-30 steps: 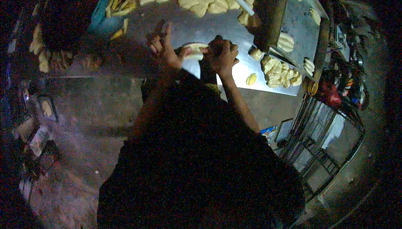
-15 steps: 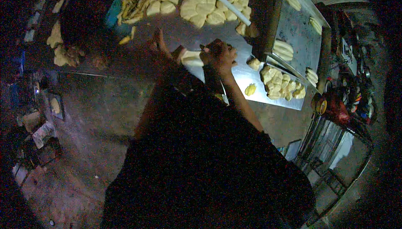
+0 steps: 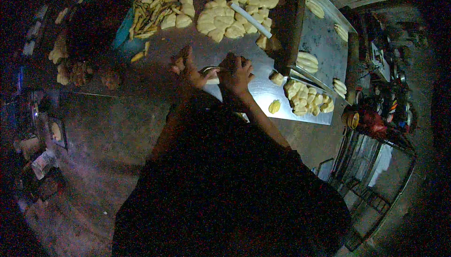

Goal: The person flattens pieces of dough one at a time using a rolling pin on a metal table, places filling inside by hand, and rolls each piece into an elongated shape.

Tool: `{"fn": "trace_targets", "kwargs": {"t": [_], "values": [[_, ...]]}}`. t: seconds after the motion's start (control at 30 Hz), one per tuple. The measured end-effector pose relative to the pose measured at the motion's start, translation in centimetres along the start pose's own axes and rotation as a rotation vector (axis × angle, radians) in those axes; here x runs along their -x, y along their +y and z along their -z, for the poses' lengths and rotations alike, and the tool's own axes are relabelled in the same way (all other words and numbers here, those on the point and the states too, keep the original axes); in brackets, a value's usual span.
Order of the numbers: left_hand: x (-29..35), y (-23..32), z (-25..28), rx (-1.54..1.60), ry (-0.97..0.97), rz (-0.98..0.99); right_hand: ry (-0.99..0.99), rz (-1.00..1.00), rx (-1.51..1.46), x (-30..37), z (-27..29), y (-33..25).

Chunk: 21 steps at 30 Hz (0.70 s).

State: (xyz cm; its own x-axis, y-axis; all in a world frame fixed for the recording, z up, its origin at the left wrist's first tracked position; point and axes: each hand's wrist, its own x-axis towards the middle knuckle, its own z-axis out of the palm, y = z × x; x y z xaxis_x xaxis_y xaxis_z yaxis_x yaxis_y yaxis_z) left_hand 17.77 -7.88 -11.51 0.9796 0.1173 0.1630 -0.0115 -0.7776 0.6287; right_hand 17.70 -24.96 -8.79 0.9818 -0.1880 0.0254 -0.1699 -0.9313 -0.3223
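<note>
A pale piece of dough (image 3: 213,80) lies on the metal tabletop between my hands. My left hand (image 3: 189,71) is at its left end, fingers raised and spread apart, with the thumb side against the dough. My right hand (image 3: 237,72) is curled over the right end, its fingers bent round the dough; the grip itself is partly hidden. Beyond them, rounded dough pieces (image 3: 221,19) sit packed together, and a white rod (image 3: 251,20) rests across them. A small yellowish lump (image 3: 274,106) lies to the right of my right forearm.
At the right stands a metal baking tray (image 3: 324,40) with ridged dough pieces along its sides. More dough balls (image 3: 303,96) cluster at the table's near right corner. Yellow-brown strips (image 3: 152,3) are heaped at the far left. Another person's dark shape (image 3: 96,26) is at the left.
My hands have shifted slightly nearer each other over the dough, and less of it shows between them. The whole view has moved a little, so the table's things appear further left.
</note>
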Motion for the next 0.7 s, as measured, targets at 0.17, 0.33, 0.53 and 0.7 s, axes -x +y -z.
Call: {"fn": "trace_targets", "kwargs": {"t": [0.17, 0.33, 0.53, 0.7], "values": [[0.0, -1.1, -0.8, 0.044, -0.007, -0.006, -0.273, 0.33, -0.491, -5.7, 2.1, 3.9], [-0.8, -5.3, -2.0, 0.465, -0.16, 0.191, 0.023, 0.112, 0.413, -17.0, 1.4, 11.3], [0.1, -6.7, -2.9, 0.147, -0.11, 0.0, 0.096, 0.115, 0.24, -14.2, 4.5, 9.2], [2.2, -1.5, -0.7, -0.263, -0.031, 0.254, -0.048, -0.061, -0.106, -2.3, 2.7, 2.5]]}}
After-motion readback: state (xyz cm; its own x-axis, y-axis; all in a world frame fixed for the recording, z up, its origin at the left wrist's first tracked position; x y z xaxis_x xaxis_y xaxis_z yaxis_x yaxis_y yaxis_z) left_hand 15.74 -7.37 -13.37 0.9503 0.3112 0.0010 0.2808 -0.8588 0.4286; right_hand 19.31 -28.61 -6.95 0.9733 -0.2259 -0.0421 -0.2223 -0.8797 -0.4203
